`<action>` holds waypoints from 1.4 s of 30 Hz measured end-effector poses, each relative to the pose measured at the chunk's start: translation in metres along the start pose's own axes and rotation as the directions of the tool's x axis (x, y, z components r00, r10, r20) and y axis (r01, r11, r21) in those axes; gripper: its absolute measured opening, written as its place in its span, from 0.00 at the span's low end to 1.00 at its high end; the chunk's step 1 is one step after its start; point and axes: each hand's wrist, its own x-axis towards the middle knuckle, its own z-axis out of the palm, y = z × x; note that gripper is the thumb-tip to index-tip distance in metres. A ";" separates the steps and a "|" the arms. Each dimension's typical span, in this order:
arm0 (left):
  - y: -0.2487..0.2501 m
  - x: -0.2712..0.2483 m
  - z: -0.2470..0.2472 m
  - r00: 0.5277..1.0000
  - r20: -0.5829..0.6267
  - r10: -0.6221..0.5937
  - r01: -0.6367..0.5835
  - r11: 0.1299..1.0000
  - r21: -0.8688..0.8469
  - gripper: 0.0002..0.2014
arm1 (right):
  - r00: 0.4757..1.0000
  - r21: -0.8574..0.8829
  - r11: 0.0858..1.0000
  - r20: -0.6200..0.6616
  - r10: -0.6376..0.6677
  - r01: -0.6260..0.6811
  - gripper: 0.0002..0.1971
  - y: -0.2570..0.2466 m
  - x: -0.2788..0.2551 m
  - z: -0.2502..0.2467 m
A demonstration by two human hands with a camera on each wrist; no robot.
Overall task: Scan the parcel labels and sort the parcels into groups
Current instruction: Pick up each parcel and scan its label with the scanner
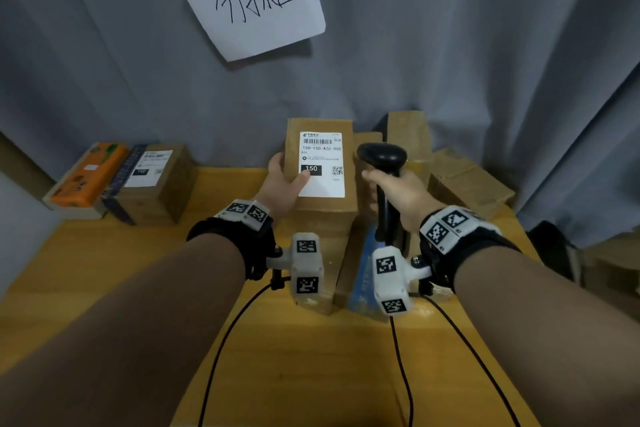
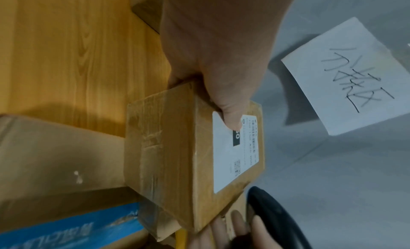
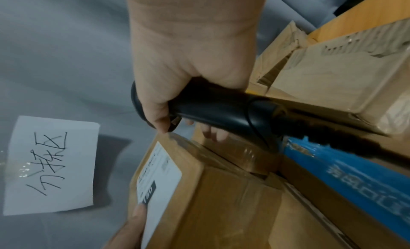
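My left hand (image 1: 285,180) grips a brown cardboard parcel (image 1: 323,215) by its left edge, thumb lying on the white label (image 1: 322,163) marked 150. The parcel (image 2: 177,156) stands tilted up with the label facing me. My right hand (image 1: 398,194) grips the handle of a black barcode scanner (image 1: 382,158), whose head sits just right of the label. In the right wrist view the scanner (image 3: 221,109) is above the parcel (image 3: 199,191) and its label (image 3: 159,175). In the left wrist view my thumb (image 2: 230,119) covers part of the label (image 2: 230,152).
Several brown parcels (image 1: 464,180) are piled at the back right of the wooden table (image 1: 138,270). A labelled box (image 1: 156,180) and an orange box (image 1: 90,173) sit at the back left. A blue-printed box (image 1: 362,274) lies under my wrists. A handwritten paper sign (image 1: 252,0) hangs on the grey curtain.
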 end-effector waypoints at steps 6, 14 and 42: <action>0.006 -0.017 -0.005 0.986 -0.167 -0.003 -0.012 0.996 -0.087 0.26 | 0.992 -0.024 0.995 0.075 -0.098 0.100 0.07 0.002 0.006 0.021; 0.007 -0.026 -0.097 0.965 -0.258 -0.044 0.034 0.998 -0.043 0.27 | 0.947 -0.003 0.987 0.280 -0.156 0.164 0.07 -0.022 0.009 0.098; -0.135 0.121 -0.313 0.978 0.142 -0.156 -0.004 0.659 0.752 0.50 | 0.997 -0.185 0.980 -0.031 0.064 -0.068 0.10 0.037 0.112 0.340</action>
